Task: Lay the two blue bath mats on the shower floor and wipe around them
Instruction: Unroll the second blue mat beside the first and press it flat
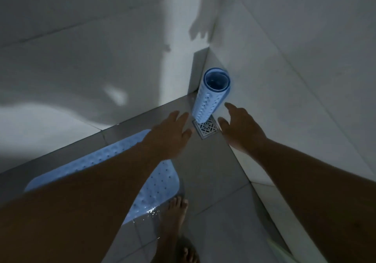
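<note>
Head view: a rolled blue bath mat (pixel 210 96) is seen standing upright on end in the corner of the shower, where two pale tiled walls (pixel 295 49) meet. Its lower end rests at the far edge of a square metal floor drain (pixel 207 128), and its open top end is turned toward the camera. A second blue bath mat (pixel 97 161) is laid out flat on the grey shower floor (pixel 209 177), along the left wall, with its dotted surface upward and water drops glinting near its closer corner.

The left hand (pixel 171 134) is held out just left of the rolled mat, fingers straight and slightly spread, with nothing grasped. The right hand (pixel 239 129) is held out just right of the roll, fingers extended and loosely parted, likewise holding nothing. Neither hand is touching the roll; a gap is visible on each side.

A bare foot (pixel 175 218) is planted on the floor beside the flat mat's near corner, and the toes of another foot (pixel 188 252) are seen at the lower edge. Shadows of the arms are cast on the walls.
</note>
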